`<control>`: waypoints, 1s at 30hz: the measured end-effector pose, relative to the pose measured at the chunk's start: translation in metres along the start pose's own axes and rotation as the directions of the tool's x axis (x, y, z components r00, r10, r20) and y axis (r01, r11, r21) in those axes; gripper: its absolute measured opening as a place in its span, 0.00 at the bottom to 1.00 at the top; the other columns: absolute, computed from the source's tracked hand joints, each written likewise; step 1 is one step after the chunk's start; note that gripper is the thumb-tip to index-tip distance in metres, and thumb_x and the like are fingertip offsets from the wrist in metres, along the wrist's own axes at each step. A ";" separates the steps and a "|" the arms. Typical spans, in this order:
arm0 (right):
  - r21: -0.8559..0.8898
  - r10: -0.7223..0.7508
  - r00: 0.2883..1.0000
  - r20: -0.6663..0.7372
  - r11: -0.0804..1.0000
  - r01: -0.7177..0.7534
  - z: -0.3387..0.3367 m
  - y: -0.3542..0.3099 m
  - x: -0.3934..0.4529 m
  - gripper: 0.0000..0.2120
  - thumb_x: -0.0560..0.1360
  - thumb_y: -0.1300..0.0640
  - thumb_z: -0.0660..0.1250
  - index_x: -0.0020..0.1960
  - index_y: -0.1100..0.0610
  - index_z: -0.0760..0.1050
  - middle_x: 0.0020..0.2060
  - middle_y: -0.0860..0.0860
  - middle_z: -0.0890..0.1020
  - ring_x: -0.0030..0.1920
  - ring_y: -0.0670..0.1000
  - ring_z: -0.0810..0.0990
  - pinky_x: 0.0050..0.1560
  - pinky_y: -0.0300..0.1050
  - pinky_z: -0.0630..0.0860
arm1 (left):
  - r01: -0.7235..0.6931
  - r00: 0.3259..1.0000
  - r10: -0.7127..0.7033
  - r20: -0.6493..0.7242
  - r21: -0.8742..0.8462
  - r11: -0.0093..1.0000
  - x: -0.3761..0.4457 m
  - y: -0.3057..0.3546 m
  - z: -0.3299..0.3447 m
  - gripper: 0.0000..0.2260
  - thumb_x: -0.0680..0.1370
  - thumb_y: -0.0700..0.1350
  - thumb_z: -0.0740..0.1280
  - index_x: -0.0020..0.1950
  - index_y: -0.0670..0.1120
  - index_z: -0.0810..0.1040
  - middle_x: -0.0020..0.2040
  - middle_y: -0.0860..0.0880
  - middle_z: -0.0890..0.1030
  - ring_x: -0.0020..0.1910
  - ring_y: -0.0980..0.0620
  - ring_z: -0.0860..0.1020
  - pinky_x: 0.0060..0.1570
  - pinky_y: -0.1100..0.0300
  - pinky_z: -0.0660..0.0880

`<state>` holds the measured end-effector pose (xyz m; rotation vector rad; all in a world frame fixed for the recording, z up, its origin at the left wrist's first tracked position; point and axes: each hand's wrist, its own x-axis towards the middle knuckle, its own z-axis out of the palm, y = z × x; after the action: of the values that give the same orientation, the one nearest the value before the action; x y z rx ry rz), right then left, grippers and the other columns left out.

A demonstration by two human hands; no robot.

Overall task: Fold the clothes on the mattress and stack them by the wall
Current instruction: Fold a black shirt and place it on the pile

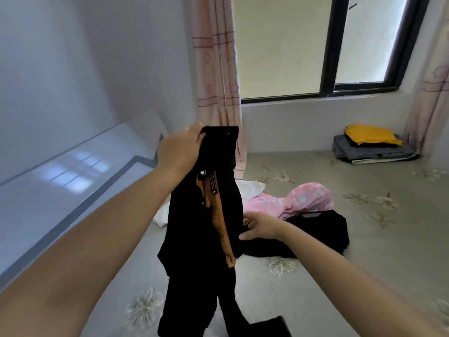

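My left hand [178,148] is raised and grips the top of black trousers [194,263] with a brown belt [218,215] dangling from the waistband; the legs hang down to the mattress. My right hand [261,226] touches the trousers' right edge lower down with fingers spread. On the grey flowered mattress [315,288] lie another black garment [320,234], a pink patterned garment [308,198] and a white piece [247,188]. A folded stack [371,147], grey below and yellow on top, sits by the far wall under the window.
Shiny white tiled floor [60,186] with a dark border runs along the mattress's left side. Pink curtains [218,69] hang at both sides of the window. A black cloth corner [269,327] lies at the bottom of the view.
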<state>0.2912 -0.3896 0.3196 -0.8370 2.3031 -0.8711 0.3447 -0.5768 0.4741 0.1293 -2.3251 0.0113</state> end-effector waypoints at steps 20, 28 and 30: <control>0.873 -0.341 0.853 -0.395 0.149 0.464 -0.158 -0.075 0.120 0.27 0.71 0.67 0.63 0.66 0.48 0.66 0.62 0.53 0.74 0.63 0.53 0.73 0.62 0.56 0.71 | 0.279 0.950 -0.289 -0.116 -0.096 0.955 0.076 -0.084 -0.008 0.11 0.80 0.45 0.56 0.53 0.38 0.71 0.37 0.43 0.75 0.35 0.45 0.71 0.35 0.56 0.65; 0.416 -0.088 0.921 -0.380 0.873 0.255 -0.075 -0.066 0.164 0.10 0.77 0.62 0.61 0.37 0.60 0.76 0.27 0.50 0.71 0.30 0.48 0.68 0.31 0.36 0.65 | 0.303 0.947 -0.317 0.044 0.202 0.931 0.074 -0.100 0.011 0.13 0.81 0.47 0.54 0.59 0.41 0.71 0.47 0.40 0.79 0.46 0.40 0.76 0.38 0.56 0.65; 0.303 -0.159 0.923 -0.351 0.914 0.272 -0.095 -0.075 0.160 0.10 0.76 0.60 0.62 0.37 0.60 0.75 0.26 0.50 0.67 0.28 0.47 0.65 0.26 0.34 0.62 | 0.367 0.918 -0.391 0.066 0.234 0.900 0.061 -0.110 0.017 0.13 0.81 0.47 0.53 0.59 0.42 0.70 0.47 0.40 0.79 0.44 0.41 0.74 0.38 0.56 0.65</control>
<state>0.1493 -0.5103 0.3935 -0.8543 2.2416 -1.5643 0.3013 -0.6930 0.5032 0.7111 -2.3657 0.0643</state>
